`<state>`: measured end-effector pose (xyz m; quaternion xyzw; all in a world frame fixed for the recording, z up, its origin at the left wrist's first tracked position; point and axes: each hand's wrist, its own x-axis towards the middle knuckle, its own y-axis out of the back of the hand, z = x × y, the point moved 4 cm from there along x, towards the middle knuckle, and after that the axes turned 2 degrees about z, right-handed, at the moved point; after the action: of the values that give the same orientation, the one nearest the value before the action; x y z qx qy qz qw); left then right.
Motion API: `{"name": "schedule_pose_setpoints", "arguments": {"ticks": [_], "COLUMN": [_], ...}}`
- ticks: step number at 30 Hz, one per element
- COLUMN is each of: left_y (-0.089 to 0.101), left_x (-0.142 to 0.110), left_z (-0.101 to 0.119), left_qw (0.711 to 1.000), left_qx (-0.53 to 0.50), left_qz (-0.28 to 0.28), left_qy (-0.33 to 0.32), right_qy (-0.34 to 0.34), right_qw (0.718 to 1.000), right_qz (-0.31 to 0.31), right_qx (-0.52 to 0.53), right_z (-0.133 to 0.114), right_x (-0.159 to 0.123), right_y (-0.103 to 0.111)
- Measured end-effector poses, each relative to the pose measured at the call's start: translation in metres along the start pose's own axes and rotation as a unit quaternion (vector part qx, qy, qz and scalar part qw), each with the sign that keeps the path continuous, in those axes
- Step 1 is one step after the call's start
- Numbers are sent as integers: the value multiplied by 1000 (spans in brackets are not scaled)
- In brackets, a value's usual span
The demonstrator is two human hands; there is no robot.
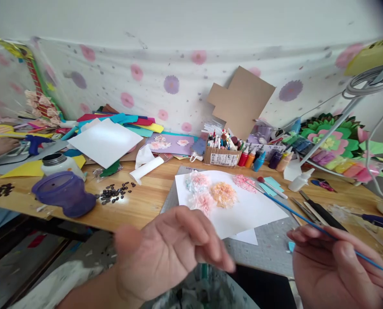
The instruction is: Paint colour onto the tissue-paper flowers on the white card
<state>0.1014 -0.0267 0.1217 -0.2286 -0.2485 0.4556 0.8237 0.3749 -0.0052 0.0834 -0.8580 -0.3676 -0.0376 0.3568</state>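
left hand blurred at the thumb, right hand cut by bottom edge, box label illegibly small

blue stick, white paper, orange flower, white wall sheet flower-patterned in pink and purple

A light wooden counter with visible grain runs across the view. A grey mat lies flat on it, reaching its near edge. To the left, loose black pieces are scattered just beside a translucent purple boot-shaped container, with a smaller dark cluster farther left. Toward the back stand a cardboard box and, just beside it, colourful bottles; a white bottle rests farther right.
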Motion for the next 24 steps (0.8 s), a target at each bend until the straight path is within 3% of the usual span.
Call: {"name": "schedule_pose_setpoints", "arguments": {"ticks": [3, 4, 5, 7, 9, 18, 24], "left_y": [36, 53, 73, 105, 121, 124, 129], "left_x": [6, 5, 2, -7, -9, 2, 3], "left_z": [6, 7, 8, 11, 8, -22, -28], "left_qw": [999, 995, 981, 927, 901, 902, 900], "left_qx": [21, 53, 85, 114, 118, 116, 106], "left_qz": [25, 79, 175, 355, 416, 415, 423], "left_qy": [-35, -35, -30, -44, -39, 26, 8], "right_qy": [10, 17, 25, 41, 50, 65, 93], "right_qw": [1000, 999, 999, 998, 997, 991, 983], "right_qz": [-23, -26, -27, -25, -27, -66, -104], "right_qx": [-10, -15, -22, -36, -49, -99, -115], "right_z": [5, 6, 8, 11, 14, 18, 16], "right_x": [1, 0, -1, -4, -8, -16, -17], "right_y": [-6, -9, -11, -16, -19, -19, -19]}}
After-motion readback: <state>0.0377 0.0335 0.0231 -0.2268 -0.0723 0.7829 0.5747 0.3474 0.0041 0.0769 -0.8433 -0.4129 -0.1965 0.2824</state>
